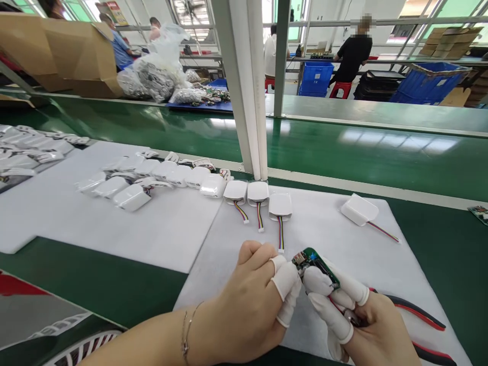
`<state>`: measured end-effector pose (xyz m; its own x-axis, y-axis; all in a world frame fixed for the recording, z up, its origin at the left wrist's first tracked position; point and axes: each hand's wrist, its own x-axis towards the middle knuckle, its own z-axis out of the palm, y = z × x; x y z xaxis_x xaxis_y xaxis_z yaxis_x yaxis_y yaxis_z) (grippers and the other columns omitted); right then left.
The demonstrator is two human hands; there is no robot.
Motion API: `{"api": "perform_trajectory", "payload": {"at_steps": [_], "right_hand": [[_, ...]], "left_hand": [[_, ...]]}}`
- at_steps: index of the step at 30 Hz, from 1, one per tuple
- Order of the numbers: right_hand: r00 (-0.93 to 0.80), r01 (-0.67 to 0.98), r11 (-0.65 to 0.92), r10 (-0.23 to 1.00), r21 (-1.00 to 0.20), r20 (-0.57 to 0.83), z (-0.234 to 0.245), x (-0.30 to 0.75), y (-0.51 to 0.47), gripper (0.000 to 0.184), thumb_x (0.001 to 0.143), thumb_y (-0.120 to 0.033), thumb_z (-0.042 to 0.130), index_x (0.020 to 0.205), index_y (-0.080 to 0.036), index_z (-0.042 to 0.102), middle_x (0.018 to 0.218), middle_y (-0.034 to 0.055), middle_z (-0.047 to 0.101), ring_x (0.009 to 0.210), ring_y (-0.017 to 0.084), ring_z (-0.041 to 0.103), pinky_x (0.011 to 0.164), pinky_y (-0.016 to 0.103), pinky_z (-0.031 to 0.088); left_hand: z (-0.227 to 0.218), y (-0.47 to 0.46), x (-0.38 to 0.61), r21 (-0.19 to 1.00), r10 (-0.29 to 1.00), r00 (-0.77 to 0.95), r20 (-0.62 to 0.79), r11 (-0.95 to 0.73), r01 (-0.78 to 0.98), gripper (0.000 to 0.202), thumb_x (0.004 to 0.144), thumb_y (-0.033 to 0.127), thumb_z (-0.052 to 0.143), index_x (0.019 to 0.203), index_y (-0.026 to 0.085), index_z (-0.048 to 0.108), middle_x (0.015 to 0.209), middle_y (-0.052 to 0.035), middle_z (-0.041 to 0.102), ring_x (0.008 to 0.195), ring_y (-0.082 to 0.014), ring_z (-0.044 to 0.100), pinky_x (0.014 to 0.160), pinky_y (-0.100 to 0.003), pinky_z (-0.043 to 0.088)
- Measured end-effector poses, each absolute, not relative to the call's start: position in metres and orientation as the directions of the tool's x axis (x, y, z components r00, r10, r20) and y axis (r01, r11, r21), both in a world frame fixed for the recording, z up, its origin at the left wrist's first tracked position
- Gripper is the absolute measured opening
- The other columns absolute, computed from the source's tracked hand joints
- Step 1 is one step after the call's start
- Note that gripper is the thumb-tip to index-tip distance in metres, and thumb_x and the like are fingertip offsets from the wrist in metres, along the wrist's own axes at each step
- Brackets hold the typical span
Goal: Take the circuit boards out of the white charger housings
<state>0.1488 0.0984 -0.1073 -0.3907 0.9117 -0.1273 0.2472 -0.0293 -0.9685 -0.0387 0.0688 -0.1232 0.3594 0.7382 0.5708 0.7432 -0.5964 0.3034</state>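
Note:
My left hand [256, 300] and my right hand [354, 325] meet low in the middle, both with white finger cots on the fingertips. Between them they pinch a small green circuit board [315, 264] held just above the white foam mat [331, 229]. My right hand also lies over red and black handled pliers [419, 312] whose handles stick out to the right. Just beyond my hands lie three white modules with coloured wire tails [280, 206].
A row of more white modules [152, 178] runs left across a second foam sheet. One module with a red wire [359, 209] lies apart at right. A white post [247, 86] rises behind, then the green conveyor belt [362, 147]. People work far behind.

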Motion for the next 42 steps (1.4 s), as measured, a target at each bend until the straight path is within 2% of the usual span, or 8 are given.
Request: {"api": "perform_trajectory", "payload": {"at_steps": [2,6,10,14,22,28,33,42], "right_hand": [[-0.407,0.282,-0.057,0.897,-0.958,-0.173,-0.112,0.154,0.098,0.024,0.077,-0.045,0.078,0.074,-0.022,0.075,0.048,-0.0022,0.052,0.041,0.015,0.045,0.036,0.022,0.039],[-0.429,0.318,-0.060,0.881,-0.946,-0.200,-0.120,0.163,0.100,0.023,0.074,-0.040,0.082,0.065,-0.022,0.071,0.046,-0.0024,0.052,0.040,0.015,0.047,0.036,0.022,0.041],[-0.413,0.371,0.044,0.902,-0.928,-0.122,-0.118,0.164,0.101,0.030,0.075,-0.044,0.080,0.058,-0.023,0.067,0.043,-0.0018,0.053,0.037,0.015,0.048,0.034,0.020,0.042],[-0.399,0.415,0.156,0.917,-0.896,-0.025,-0.114,0.162,0.101,0.034,0.076,-0.046,0.077,0.054,-0.023,0.065,0.040,-0.0024,0.053,0.034,0.015,0.050,0.032,0.019,0.044],[-0.444,0.417,0.254,0.895,-0.873,0.048,-0.110,0.160,0.102,0.042,0.086,-0.046,0.066,0.052,-0.023,0.061,0.040,-0.0027,0.050,0.033,0.013,0.048,0.030,0.018,0.041],[-0.466,0.433,0.301,0.882,-0.850,0.075,-0.109,0.160,0.103,0.043,0.088,-0.044,0.064,0.051,-0.023,0.057,0.040,-0.0031,0.049,0.034,0.013,0.048,0.031,0.019,0.040],[-0.486,0.434,0.307,0.872,-0.847,0.067,-0.111,0.159,0.103,0.039,0.089,-0.044,0.063,0.056,-0.023,0.060,0.040,-0.0039,0.048,0.032,0.012,0.045,0.030,0.018,0.037],[-0.466,0.396,0.195,0.884,-0.897,-0.013,-0.110,0.160,0.103,0.044,0.087,-0.046,0.066,0.050,-0.023,0.057,0.040,-0.0034,0.046,0.034,0.012,0.047,0.032,0.019,0.041]], "left_hand": [[-0.122,0.069,-0.039,0.295,0.735,0.363,0.572,-0.598,0.745,0.014,0.081,0.006,0.045,0.084,0.018,0.040,0.072,-0.0035,0.048,0.071,-0.0191,0.033,0.066,-0.036,0.025],[-0.119,0.070,-0.042,0.305,0.748,0.389,0.537,-0.602,0.738,0.014,0.080,0.008,0.047,0.082,0.018,0.038,0.072,-0.0033,0.049,0.071,-0.0186,0.034,0.066,-0.036,0.026],[-0.116,0.071,-0.044,0.334,0.767,0.405,0.499,-0.601,0.727,0.016,0.080,0.007,0.048,0.082,0.018,0.038,0.071,-0.0016,0.048,0.070,-0.0177,0.034,0.067,-0.035,0.026],[-0.117,0.071,-0.042,0.354,0.746,0.384,0.544,-0.620,0.701,0.014,0.081,0.007,0.048,0.081,0.018,0.039,0.071,-0.0015,0.048,0.071,-0.0176,0.036,0.068,-0.034,0.027],[-0.120,0.070,-0.039,0.348,0.738,0.375,0.562,-0.621,0.702,0.013,0.084,0.005,0.047,0.079,0.016,0.042,0.070,-0.0012,0.047,0.071,-0.0166,0.035,0.069,-0.034,0.028],[-0.122,0.071,-0.039,0.335,0.725,0.376,0.577,-0.630,0.700,0.014,0.084,0.004,0.048,0.078,0.016,0.043,0.069,-0.0008,0.046,0.070,-0.0162,0.033,0.068,-0.034,0.026],[-0.121,0.070,-0.039,0.332,0.733,0.361,0.577,-0.614,0.716,0.013,0.084,0.005,0.048,0.078,0.016,0.044,0.068,-0.0009,0.045,0.069,-0.0162,0.033,0.067,-0.034,0.026],[-0.122,0.069,-0.040,0.295,0.724,0.391,0.568,-0.623,0.724,0.013,0.080,0.005,0.050,0.076,0.016,0.044,0.068,-0.0008,0.044,0.069,-0.0164,0.032,0.067,-0.035,0.026]]}}
